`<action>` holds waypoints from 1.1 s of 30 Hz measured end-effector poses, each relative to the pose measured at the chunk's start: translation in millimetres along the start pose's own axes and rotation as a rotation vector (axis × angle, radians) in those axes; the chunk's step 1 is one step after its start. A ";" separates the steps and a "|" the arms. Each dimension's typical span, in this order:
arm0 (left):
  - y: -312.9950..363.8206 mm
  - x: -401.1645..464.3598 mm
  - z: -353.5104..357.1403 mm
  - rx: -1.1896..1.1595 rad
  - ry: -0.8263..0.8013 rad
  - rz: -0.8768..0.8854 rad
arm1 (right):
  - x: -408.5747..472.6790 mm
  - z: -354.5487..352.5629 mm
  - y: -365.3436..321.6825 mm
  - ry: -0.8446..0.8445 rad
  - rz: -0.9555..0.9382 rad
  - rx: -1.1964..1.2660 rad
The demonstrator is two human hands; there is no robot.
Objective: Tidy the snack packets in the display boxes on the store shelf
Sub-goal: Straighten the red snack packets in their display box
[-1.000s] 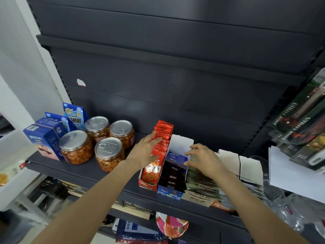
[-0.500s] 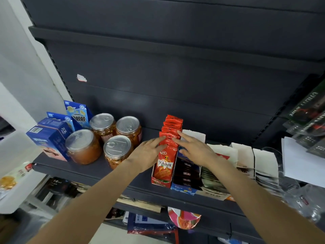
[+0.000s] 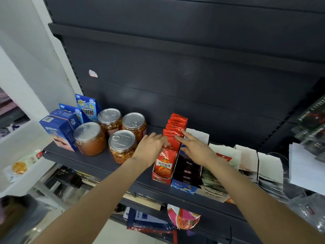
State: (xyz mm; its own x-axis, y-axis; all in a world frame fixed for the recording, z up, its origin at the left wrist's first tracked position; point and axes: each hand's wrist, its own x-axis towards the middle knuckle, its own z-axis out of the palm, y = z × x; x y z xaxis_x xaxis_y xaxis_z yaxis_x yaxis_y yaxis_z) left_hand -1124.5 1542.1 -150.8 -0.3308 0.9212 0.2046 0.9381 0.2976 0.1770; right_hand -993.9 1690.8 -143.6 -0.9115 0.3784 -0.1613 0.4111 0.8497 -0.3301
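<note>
The left hand [image 3: 151,148] rests against the left side of the row of shiny red snack packets [image 3: 174,132], with its fingers bent a little and touching the packets near the front. The right hand [image 3: 195,147] is on the other side of the same row, with its fingers straight and spread, and the fingertips [image 3: 182,132] press on the tops of the red packets. So the packets sit right between the two hands, and neither hand is wrapped around one. The packets stand upright, one behind the other, in a tall red cardboard display box [image 3: 162,173] on the dark grey metal shelf [image 3: 91,164].

Just to the right of the red box, touching it, is a blue cardboard display box of dark packets [image 3: 186,171], and the right wrist is above it. Further right are more white-flapped boxes of flat packets [image 3: 246,164]. To the left of the left hand stand four clear plastic jars with silver pull-tab lids [image 3: 121,147], and past them some blue cardboard cartons [image 3: 59,129].

A second ago the right hand lay over the flat packets further right, and only the left hand was on the red row. Half a second ago the right hand had come over to the red packets. Now both hands are closer together on the row, and the left hand's fingers are more bent than before.
</note>
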 end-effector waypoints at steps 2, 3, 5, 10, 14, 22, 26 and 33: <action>-1.4 -12.4 -11.0 -0.057 0.025 -0.051 | -1.9 -0.3 -1.1 0.010 -0.011 0.075; -2.3 -19.0 -18.1 -0.116 0.055 -0.102 | -3.8 -0.5 -3.8 0.045 -0.022 0.127; -2.8 -31.1 -35.2 -0.220 0.141 -0.218 | -10.1 -2.9 -13.0 0.150 -0.051 0.252; 5.5 -50.0 -69.4 -0.395 0.451 -0.371 | -20.2 -11.4 -32.3 0.106 0.042 0.578; 15.2 -59.8 -83.9 -0.735 0.557 -0.439 | -21.8 -21.3 -46.3 -0.062 0.309 0.985; 16.7 -86.0 -79.2 -1.036 0.552 -0.508 | -36.8 -24.0 -48.8 0.018 0.259 1.611; 24.2 -91.2 -72.7 -1.401 0.407 -0.687 | -47.9 -18.3 -43.9 0.162 0.202 1.504; 29.5 -97.5 -68.8 -1.120 0.410 -0.518 | -60.9 -22.9 -34.6 0.339 0.043 1.216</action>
State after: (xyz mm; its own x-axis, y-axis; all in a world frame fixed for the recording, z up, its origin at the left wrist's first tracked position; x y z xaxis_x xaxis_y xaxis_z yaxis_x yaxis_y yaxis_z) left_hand -1071.7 1443.9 -99.3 -0.8206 0.5602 0.1130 0.1635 0.0406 0.9857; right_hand -953.0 1646.8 -101.0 -0.7803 0.6254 -0.0069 0.0223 0.0168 -0.9996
